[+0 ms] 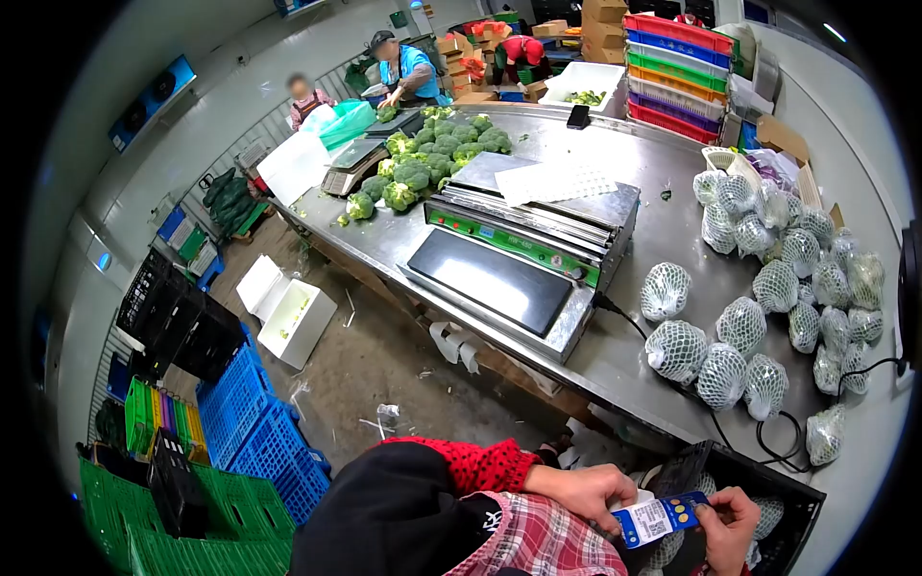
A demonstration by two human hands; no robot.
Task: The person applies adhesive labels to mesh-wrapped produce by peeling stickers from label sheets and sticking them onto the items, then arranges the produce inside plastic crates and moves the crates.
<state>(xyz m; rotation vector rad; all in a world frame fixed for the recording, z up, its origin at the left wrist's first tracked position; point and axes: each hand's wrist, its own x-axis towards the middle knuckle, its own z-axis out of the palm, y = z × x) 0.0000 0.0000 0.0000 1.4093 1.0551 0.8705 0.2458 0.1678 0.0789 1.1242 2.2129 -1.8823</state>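
A blue-and-white printed label with a square code is stretched between my two hands. The fingers of my left hand pinch its left end, and a small white piece shows beside them. At the label's right end, my right hand grips it between thumb and fingers. Directly below is a black crate containing net-wrapped produce, partly covered by my hands. More pieces of produce in white foam netting lie on the steel table beyond the crate.
A wrapping machine stands on the table, with broccoli heads piled behind it. Black cables run along the near right side. Stacked coloured crates rise at the back. Blue crates stand left; co-workers are farther off.
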